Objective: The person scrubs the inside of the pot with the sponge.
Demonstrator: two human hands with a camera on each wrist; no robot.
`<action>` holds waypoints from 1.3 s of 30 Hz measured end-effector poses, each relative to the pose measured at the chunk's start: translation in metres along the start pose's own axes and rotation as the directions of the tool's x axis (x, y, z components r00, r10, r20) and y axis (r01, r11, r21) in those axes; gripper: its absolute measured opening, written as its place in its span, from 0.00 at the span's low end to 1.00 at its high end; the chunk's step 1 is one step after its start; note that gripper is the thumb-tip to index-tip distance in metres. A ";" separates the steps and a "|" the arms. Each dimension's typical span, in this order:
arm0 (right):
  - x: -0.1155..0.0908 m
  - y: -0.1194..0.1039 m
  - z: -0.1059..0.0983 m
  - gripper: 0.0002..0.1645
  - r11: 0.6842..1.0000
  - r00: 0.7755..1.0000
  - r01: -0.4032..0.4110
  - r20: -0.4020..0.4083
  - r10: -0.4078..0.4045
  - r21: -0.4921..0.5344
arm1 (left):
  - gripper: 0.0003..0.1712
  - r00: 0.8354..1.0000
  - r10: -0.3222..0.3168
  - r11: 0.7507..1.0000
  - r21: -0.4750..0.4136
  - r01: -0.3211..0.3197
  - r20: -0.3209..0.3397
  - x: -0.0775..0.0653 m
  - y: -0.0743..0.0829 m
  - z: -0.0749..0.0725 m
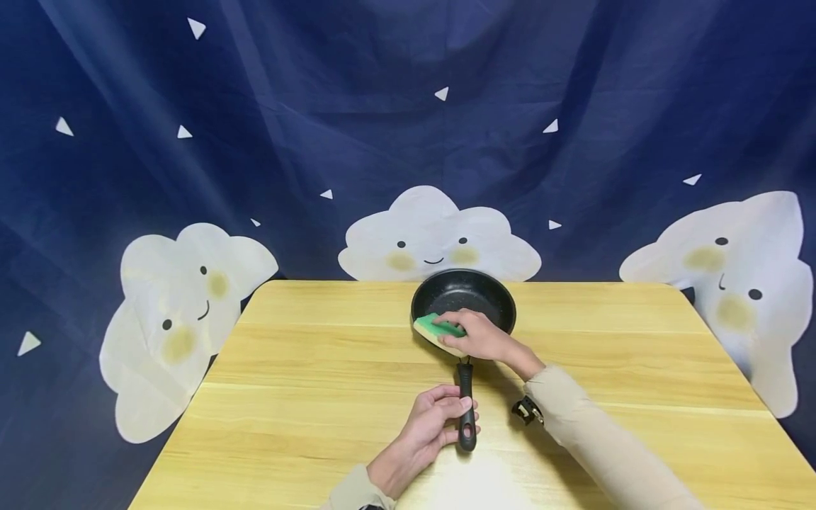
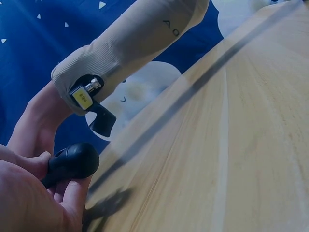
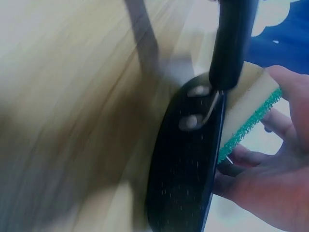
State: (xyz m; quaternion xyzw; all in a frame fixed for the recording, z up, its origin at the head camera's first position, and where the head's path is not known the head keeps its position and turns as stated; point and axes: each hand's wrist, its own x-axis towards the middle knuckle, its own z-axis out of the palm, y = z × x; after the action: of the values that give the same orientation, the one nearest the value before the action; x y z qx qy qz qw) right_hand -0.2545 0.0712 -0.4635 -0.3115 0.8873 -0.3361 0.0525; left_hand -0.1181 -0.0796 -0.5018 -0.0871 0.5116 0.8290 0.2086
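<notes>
Black pan point(image 1: 474, 292), likely stiff, hung or rested near the far edge of the table point(image 1: 306, 361), left hand point(image 1: 428, 423) gripping its handle point(image 1: 467, 384), seemingly the surest hold, while the right hand point(image 1: 481, 336) pinched a soft-looking sponge point(image 1: 433, 330).

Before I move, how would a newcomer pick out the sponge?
Near the wooden table's far edge, find the black frying pan. At its near-left rim, the right hand holds the sponge. Green and pale yellow, it stands out from the black pan.

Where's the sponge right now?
In the head view, the green-topped scrub sponge is held in the right hand, at the near-left rim of the black frying pan.
</notes>
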 end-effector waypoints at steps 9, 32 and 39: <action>0.012 -0.006 0.011 0.26 0.999 0.998 -0.033 -0.055 0.034 0.030 | 0.15 1.000 0.005 1.000 -0.001 -0.005 0.012 0.001 0.000 0.001; 0.042 -0.005 0.025 0.28 0.990 0.986 -0.135 -0.090 0.138 0.038 | 0.15 1.000 0.006 1.000 -0.001 -0.006 -0.003 0.002 -0.002 -0.002; 0.048 -0.002 0.027 0.29 0.988 0.982 -0.155 -0.102 0.157 0.027 | 0.15 1.000 0.005 1.000 -0.008 -0.005 -0.001 0.002 -0.002 -0.002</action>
State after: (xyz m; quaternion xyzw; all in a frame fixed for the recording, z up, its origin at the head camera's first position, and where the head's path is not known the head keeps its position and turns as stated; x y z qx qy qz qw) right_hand -0.2834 0.0261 -0.4773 -0.2226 0.9073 -0.3551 0.0352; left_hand -0.1191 -0.0797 -0.5052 -0.0870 0.5087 0.8314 0.2062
